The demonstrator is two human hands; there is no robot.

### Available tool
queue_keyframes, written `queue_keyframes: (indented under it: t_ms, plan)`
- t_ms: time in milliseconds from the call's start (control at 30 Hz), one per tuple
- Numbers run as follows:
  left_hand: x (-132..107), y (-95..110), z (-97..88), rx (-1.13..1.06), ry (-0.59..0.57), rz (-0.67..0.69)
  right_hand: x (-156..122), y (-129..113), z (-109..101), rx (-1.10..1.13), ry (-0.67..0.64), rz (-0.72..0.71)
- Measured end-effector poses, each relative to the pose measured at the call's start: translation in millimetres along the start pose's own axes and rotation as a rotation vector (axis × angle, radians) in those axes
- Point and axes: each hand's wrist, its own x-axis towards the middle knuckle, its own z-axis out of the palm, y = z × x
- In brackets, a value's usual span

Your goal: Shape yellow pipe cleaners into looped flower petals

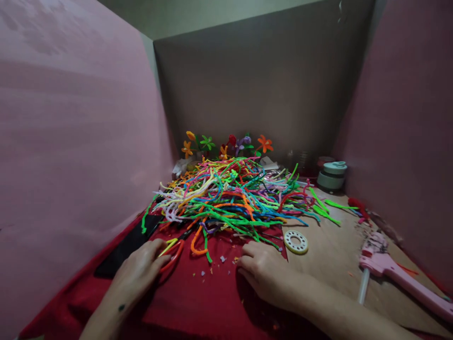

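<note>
My left hand (pixel 143 262) is closed on the handles of a pair of scissors (pixel 176 256), one loop orange-red, the other yellow. The dark blades point away, toward a large pile of coloured pipe cleaners (pixel 226 198). On the red cloth (pixel 198 302), my right hand (pixel 265 271) rests with its fingers curled in and its fingertips hidden; whether it holds anything does not show. Bent into a hook, an orange pipe cleaner (pixel 198 251) hangs out of the pile between the hands. Small coloured scraps (pixel 222 259) are scattered there too.
A black flat device (pixel 123 250) lies at left. To the right are a pale yellow ring spool (pixel 296 242), a pink glue gun (pixel 392 269) with a clear stick, and a mint lidded container (pixel 331 177). Pipe-cleaner flowers (pixel 240 144) stand behind the pile. Pink panels (pixel 78 118) enclose the sides.
</note>
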Motion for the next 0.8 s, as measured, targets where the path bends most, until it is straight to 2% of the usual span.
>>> queue_keyframes:
  t_ms: [100, 200, 367, 500, 600, 700, 800]
  plan:
    - [10.1, 24.2, 7.5, 0.038, 0.050, 0.014, -0.6, 0.2, 1.1, -0.016, 0.015, -0.028]
    - [23.4, 40.2, 8.6, 0.070, 0.135, 0.091, -1.2, -0.1, 0.6, -0.013, 0.007, -0.041]
    - [42.4, 67.4, -11.3, -0.030, 0.236, 0.275, -0.9, 0.6, 0.9, -0.005, 0.011, -0.049]
    - [54.9, 109.3, -17.8, -0.027, 0.217, 0.578, -0.7, 3.4, 5.8, -0.005, 0.051, -0.038]
    - [62.5, 135.4, -10.1, 0.164, 0.163, 0.645, -0.3, 4.4, 9.9, -0.015, 0.079, -0.037]
    - [66.5, 145.0, -2.4, 0.271, 0.154, 0.671, 0.1, 3.3, 11.6, -0.009, 0.089, -0.031]
    - [67.4, 140.6, 0.8, 0.285, 0.217, 0.708, 0.1, 2.2, 11.2, 0.000, 0.093, -0.027]
